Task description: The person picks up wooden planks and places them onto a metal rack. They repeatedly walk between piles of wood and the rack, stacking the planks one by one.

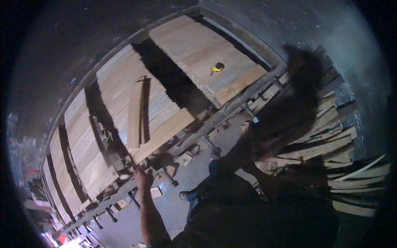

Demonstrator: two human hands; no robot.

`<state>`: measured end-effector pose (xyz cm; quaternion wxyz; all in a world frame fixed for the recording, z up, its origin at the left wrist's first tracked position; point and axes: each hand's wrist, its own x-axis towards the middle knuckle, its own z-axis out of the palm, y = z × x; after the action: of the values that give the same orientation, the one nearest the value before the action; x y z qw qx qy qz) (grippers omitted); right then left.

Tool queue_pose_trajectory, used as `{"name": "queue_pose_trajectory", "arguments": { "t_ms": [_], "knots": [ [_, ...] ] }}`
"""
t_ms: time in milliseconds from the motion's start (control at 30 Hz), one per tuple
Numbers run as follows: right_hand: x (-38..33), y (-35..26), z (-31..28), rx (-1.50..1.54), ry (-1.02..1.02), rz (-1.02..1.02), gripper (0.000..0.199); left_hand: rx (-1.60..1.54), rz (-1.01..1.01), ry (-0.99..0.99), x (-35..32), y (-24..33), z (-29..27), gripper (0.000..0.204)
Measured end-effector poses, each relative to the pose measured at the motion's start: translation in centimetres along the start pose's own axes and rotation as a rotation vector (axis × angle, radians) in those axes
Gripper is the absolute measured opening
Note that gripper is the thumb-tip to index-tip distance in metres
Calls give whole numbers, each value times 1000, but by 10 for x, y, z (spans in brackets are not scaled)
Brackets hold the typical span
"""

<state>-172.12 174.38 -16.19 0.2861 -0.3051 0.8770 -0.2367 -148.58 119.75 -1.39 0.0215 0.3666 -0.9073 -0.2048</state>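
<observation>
My left hand (143, 177) is at the near rail of a long clamping frame (194, 135), beside the near corner of a wide glued-up wood panel (159, 97). Its fingers look bent round something small at the rail, too dim to make out. A narrow wood strip (134, 115) lies across that panel, its dark shadow alongside. My right forearm (263, 178) reaches forward in deep shade, and its fingers are lost in the dark. Farther right, a yellow tape measure (217, 67) rests on another wood panel (198, 47).
More panels (89, 149) sit in the frame to the left, with dark gaps between them. Clamp screws (169, 177) stick out from the near rail. Wood offcuts (184, 159) litter the floor under it. Stacked boards (318, 149) lie at the right, partly behind a dark, blurred shape (285, 111).
</observation>
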Motion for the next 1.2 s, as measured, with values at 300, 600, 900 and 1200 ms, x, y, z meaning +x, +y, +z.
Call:
{"name": "queue_pose_trajectory", "arguments": {
  "t_ms": [300, 600, 900, 1200],
  "knots": [
    [-6, -109, 49, -99, -219, -148, 38, -249, -45, 253, -184, -37, 1, 56],
    [38, -277, 160, -23, -730, -335, 39, -349, -1008, 44, -532, -212, 29, 62],
    [6, -613, 214, -393, -812, -706, 44, -459, -1415, 504, -585, -161, 16, 50],
    [8, -675, 330, -593, -1258, -1050, 50, -811, -1464, 339, -547, -136, 46, 50]
  ]
}}
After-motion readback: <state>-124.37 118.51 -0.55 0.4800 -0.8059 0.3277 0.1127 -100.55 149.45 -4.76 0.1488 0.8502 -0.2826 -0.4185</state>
